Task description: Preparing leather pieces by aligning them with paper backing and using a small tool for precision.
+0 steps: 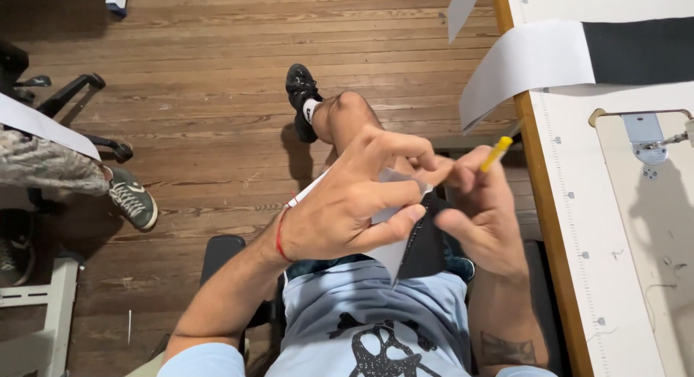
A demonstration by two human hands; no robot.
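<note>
Bright, even daylight; soft shadows, sharp focus, slight wide-angle distortion.

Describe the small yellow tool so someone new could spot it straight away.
Start at the long white sewing table with a wooden edge on the right, then move just left of that edge to the person's right hand. Sticking up from its fingers is a slim yellow plastic-handled tool. It is the only bright yellow item, unlike the white and black fabric pieces pinched by the left hand.

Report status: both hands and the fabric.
Left hand pinching white-and-black fabric piece. Right hand grips it, holding yellow-handled tool. Nothing in the way.
</note>
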